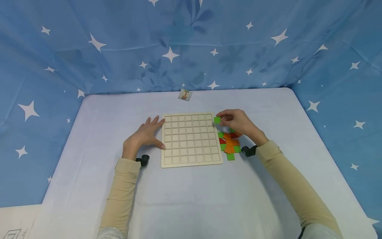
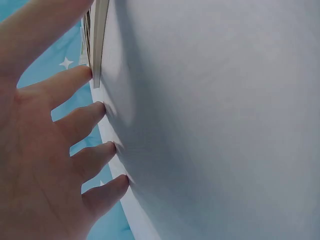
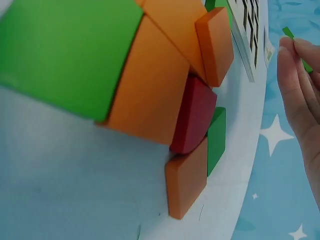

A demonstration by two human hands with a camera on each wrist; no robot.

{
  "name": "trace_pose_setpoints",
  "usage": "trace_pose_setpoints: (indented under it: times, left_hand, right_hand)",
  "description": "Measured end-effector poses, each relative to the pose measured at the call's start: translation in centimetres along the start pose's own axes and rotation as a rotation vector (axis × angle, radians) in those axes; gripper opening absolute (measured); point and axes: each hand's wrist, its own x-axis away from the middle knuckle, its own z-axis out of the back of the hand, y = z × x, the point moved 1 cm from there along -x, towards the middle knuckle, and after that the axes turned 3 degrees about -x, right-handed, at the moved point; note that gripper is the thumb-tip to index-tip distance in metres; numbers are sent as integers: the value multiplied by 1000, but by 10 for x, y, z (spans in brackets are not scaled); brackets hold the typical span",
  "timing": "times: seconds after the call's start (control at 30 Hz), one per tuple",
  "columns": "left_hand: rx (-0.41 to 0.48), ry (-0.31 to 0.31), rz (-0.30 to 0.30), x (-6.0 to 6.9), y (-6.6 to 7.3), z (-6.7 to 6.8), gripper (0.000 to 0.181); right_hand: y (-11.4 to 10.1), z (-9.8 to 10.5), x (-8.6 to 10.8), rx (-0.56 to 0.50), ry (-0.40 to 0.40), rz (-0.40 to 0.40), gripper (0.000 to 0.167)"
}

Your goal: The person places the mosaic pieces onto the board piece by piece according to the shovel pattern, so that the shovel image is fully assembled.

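A pale wooden grid board (image 1: 191, 139) lies on the table, its squares bare. My left hand (image 1: 146, 132) is spread at the board's left edge, thumb and index finger touching it; in the left wrist view the fingers of this hand (image 2: 55, 130) are spread, the other fingertips on the table. My right hand (image 1: 238, 122) pinches a green square tile (image 1: 217, 120) by the board's upper right corner. The right wrist view shows that hand (image 3: 305, 85) raised with the thin green tile (image 3: 289, 33) between its fingertips.
Right of the board lies a heap of green, orange and red pieces (image 1: 229, 144), some overlapping, close under my right hand. A small patterned card (image 1: 185, 95) lies near the table's back edge. A blue curtain with stars (image 1: 191, 43) hangs behind the table (image 1: 185, 196).
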Motion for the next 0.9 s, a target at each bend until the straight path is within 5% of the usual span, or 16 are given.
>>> trace_pose_setpoints:
  times: [0.47, 0.9]
  left_hand:
    - [-9, 4, 5, 2, 2, 0, 120]
    - [1, -17, 29, 3, 7, 2, 119]
  right_hand:
    - [-6, -7, -22, -60, -1, -58, 31]
    - [-16, -18, -41, -94, -71, -7, 34]
